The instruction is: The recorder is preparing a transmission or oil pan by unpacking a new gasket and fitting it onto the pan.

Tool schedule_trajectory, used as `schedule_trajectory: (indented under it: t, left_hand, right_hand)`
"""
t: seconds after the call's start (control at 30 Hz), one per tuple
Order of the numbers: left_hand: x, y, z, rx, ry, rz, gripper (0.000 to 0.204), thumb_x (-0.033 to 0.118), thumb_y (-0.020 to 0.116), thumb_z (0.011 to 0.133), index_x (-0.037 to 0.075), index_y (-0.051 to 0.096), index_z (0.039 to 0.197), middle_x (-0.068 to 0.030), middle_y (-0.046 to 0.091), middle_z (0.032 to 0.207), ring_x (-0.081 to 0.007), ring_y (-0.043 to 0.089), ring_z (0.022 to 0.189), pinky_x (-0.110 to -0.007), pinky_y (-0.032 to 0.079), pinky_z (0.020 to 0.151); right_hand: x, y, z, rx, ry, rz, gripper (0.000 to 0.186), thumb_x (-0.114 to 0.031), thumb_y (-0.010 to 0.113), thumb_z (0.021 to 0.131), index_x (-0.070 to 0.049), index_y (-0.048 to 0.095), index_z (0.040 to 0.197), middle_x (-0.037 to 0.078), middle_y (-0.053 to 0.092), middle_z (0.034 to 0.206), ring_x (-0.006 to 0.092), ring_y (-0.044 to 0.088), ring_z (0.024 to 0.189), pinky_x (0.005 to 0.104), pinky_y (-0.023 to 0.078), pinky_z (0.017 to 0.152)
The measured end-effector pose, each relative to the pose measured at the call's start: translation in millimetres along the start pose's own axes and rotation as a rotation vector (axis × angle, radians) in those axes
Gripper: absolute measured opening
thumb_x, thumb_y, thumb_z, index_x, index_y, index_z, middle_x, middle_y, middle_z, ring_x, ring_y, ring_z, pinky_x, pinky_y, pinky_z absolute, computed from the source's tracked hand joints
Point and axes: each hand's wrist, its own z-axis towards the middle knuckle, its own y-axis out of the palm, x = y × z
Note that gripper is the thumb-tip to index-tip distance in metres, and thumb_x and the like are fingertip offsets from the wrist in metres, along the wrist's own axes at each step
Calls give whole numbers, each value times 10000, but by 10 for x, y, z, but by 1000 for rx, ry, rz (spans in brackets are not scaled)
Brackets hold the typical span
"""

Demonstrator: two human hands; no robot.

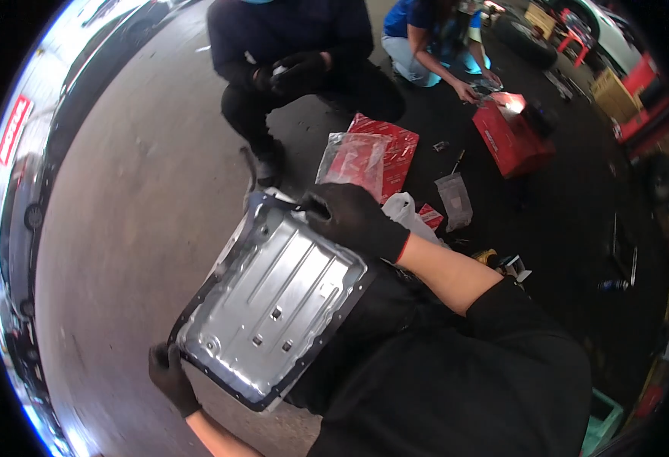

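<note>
A silver metal oil pan [273, 286] is held tilted in front of me, its ribbed inside facing up. Along its flange runs a black gasket [214, 375] with small holes. Three small dark square pieces, probably magnets [276, 313], sit on the pan floor. My left hand [170, 377], in a black glove, is closed on the lower left corner. At the upper right edge, my gloved right hand [353, 217] grips the rim, fingers curled over the gasket. The pan's underside is hidden.
Opposite me crouches a person in dark clothes with black gloves [296, 72]. Another person in blue works by a red box [506, 137]. On the floor lie a red-and-white package [399, 148], clear plastic bags [456, 199] and a white bag [404, 209]. Cars line the left side.
</note>
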Motion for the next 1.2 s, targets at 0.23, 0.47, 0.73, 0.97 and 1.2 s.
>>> schedule_trajectory:
  t: [0.23,0.47,0.73,0.97,1.2]
  left_hand:
    - [1923,-106,-233,-366,208,-489,150,46,729,814,-27,681,936,-108,643,815,-154,596,682,-274,483,644]
    - [3392,913,178,-510,708,-385,198,90,744,843,-41,746,992,-90,702,831,-146,662,733,-274,498,669]
    - [3205,1135,596,-514,633,-303,295,194,700,965,-26,724,1160,-69,718,961,-124,626,803,-258,480,722]
    - [1965,719,826,-448,303,-203,257,166,682,973,-39,718,1122,-52,698,950,-108,603,800,-256,463,721]
    - [1077,335,790,-359,7,-189,304,197,681,984,-41,693,1172,-32,677,964,-106,608,847,-245,455,739]
  right_hand:
    - [-485,-502,20,-408,149,1217,249,-198,813,876,-35,730,1045,73,718,1051,196,648,1056,383,450,1037]
    - [-673,-1144,-50,-301,-89,922,218,-128,788,898,-9,727,1070,105,709,1128,198,652,1123,354,469,1037]
    - [463,-2049,154,97,32,444,347,-141,749,939,-12,667,1250,79,731,1110,122,691,944,291,561,888]
    - [1731,-2022,556,126,-204,-838,289,-235,608,1037,-10,677,1206,137,717,1086,225,701,980,341,570,866]
    - [2845,-1431,1051,127,239,36,322,-296,632,983,-25,710,1138,154,727,1153,300,723,939,390,558,807]
